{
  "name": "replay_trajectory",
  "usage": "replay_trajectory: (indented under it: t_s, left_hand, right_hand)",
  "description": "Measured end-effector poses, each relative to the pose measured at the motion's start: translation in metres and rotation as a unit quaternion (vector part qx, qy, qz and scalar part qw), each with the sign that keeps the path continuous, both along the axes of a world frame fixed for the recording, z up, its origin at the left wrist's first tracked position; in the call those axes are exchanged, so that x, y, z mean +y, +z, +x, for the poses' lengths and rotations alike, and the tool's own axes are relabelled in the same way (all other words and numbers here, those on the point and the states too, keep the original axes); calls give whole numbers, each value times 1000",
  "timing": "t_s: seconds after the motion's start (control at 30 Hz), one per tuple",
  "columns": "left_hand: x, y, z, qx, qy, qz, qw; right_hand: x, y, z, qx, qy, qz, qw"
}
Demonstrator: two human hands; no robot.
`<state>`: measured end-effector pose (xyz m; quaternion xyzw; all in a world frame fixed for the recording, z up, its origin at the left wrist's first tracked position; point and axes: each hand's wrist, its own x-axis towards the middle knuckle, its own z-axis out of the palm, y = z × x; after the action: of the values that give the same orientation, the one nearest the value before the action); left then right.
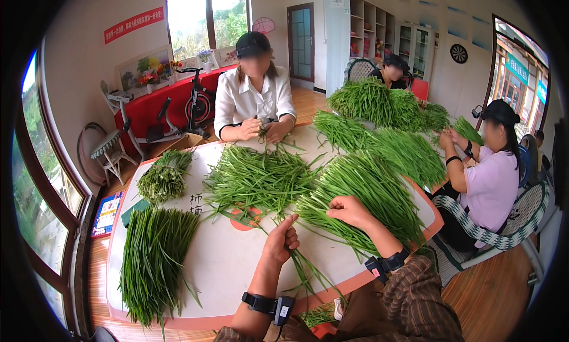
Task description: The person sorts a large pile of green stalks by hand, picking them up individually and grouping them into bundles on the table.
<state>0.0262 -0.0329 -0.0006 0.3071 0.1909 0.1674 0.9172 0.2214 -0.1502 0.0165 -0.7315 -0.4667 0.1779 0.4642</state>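
Note:
My left hand (281,240) is closed around a few garlic chives (303,266), their long green leaves trailing down toward the table's near edge. With fingertips pinched together, my right hand (351,214) is at the left side of a large chive heap (374,185); whatever lies between those fingertips is too small to make out. A loose, tangled chive pile (261,177) lies just beyond my left hand. Farther left is a neatly aligned chive bundle (155,256), leaves hanging over the near edge. Behind it sits a smaller bundle (163,179) with pale cut ends facing me.
The white table (219,277) has a pinkish-orange rim. Across it, a person in white (253,105) handles stalks. At right, a person in pink (489,176) works from a woven chair (521,214). More chives (373,102) are heaped at the far right. A cardboard box (185,142) stands beyond the table.

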Motion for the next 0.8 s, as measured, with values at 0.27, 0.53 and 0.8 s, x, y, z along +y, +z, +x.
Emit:
replay_trajectory:
  t_s: [0.27, 0.53, 0.8]
  left_hand:
    - [3, -2, -2, -22, -37, 19, 999]
    - [-6, 5, -1, -54, -39, 34, 997]
    - [16, -9, -5, -39, 119, -27, 992]
  right_hand:
    - [2, 20, 11, 64, -87, 213, 971]
    - [-2, 19, -76, -182, 67, 68, 979]
    - [-22, 21, -36, -89, 136, -47, 986]
